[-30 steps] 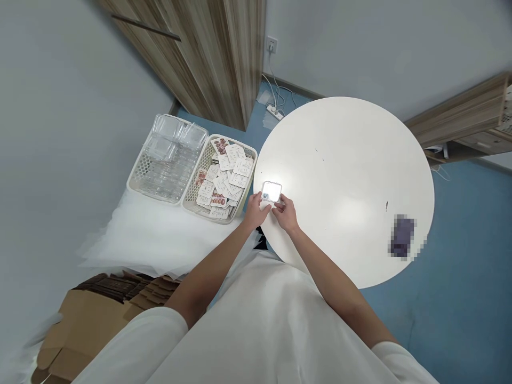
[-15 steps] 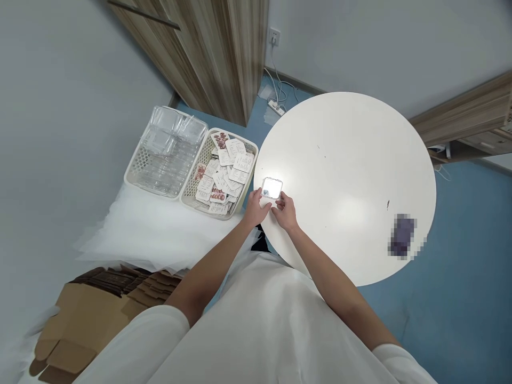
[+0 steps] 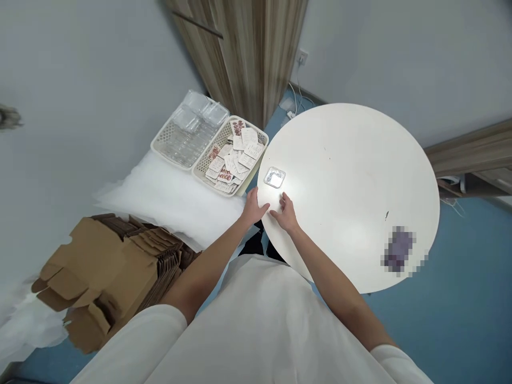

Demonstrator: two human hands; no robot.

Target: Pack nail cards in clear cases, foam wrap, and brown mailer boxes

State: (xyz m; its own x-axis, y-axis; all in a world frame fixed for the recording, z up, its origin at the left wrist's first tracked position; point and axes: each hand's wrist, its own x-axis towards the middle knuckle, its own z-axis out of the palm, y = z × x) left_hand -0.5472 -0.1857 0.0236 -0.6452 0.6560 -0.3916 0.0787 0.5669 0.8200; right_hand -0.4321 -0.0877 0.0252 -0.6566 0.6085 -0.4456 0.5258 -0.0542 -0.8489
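Note:
A small clear square plastic case (image 3: 274, 177) lies flat on the round white table (image 3: 352, 160), near its left edge, its surface shining with glare. Just below the case, my left hand (image 3: 253, 207) rests by the table's edge, fingers apart and holding nothing. My right hand (image 3: 285, 214) is beside it over the tabletop, fingers loosely curved and spread, also without anything in them. Neither hand touches the case.
Left of the table stand a basket of printed cards (image 3: 261, 137) and a basket of clear plastic cases (image 3: 158, 145), beside white foam sheeting (image 3: 172, 197). Flattened cardboard boxes (image 3: 116, 261) are stacked at lower left. A blurred-out dark object (image 3: 399, 248) lies on the table's right side.
Both hands have let go of the clear case, which now lies on the table above them. The view has turned, bringing more of the cardboard stack into sight.

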